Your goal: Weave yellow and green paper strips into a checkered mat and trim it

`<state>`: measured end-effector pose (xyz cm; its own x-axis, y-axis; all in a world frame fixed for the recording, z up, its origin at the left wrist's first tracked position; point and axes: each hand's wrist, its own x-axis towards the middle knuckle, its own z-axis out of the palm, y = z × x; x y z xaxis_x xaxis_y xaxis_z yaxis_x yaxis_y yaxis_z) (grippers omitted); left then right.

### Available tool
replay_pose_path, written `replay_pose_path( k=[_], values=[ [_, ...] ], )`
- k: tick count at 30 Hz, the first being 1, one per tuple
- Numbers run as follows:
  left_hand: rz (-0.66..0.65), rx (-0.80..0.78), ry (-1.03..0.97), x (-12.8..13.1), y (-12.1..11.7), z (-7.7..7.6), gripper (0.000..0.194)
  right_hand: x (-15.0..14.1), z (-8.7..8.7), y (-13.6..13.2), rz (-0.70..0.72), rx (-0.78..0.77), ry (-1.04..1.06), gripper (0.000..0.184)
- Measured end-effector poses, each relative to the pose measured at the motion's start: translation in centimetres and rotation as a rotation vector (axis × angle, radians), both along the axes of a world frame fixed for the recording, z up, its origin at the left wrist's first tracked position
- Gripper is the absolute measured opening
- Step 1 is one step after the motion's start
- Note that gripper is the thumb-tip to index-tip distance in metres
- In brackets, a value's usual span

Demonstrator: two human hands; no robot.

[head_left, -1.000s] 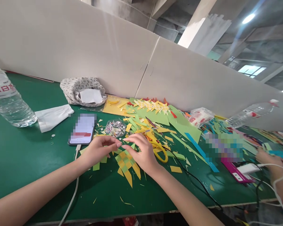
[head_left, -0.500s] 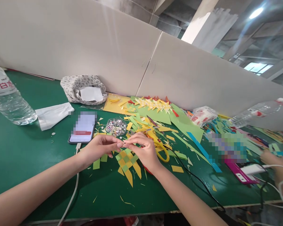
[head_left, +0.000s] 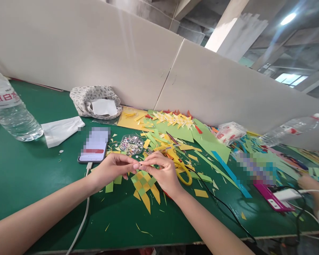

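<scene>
- The left hand (head_left: 118, 168) and the right hand (head_left: 162, 173) were held above the counter (head_left: 55, 202), narrow, with fingertips (head_left: 135, 165) of both brought together.
- A second earlier, a slight gap had been seen between the two hands; it had been closed by now.
- A tiny dark speck was seen where the tips met; what it was, and by which hand it was held, could not be told.
- The woven yellow-and-green paper piece (head_left: 142, 185) was left lying just below the hands, its points turned toward the counter's front edge, its upper part covered by fingers; no shift on the counter could be made out.
- Beyond the hands, toward the far edge, a clear case of beads (head_left: 131, 144) was set, with the phone (head_left: 93, 151) to its left, a cable (head_left: 86, 209) plugged in.
- Yellow scissors (head_left: 172, 152) were placed among paper scraps, partly hidden by the right hand.
- Near the far edge, a pale-and-yellow woven piece (head_left: 172, 119) was laid on green paper (head_left: 210, 141).
</scene>
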<state>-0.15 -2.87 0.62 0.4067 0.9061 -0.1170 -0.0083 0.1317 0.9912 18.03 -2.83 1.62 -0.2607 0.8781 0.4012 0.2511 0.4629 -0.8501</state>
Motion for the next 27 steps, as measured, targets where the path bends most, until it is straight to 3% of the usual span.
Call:
replay_pose_path(
  k=[18, 27],
  values=[
    [0.007, -0.032, -0.031, 0.10, -0.13, 0.37, 0.020, -0.03, -0.27, -0.06, 0.009, -0.027, 0.046, 0.008],
    [0.003, -0.009, -0.014, -0.04, 0.00, -0.16, 0.023, -0.18, -0.02, -0.18, 0.003, -0.027, 0.051, 0.005]
  ],
)
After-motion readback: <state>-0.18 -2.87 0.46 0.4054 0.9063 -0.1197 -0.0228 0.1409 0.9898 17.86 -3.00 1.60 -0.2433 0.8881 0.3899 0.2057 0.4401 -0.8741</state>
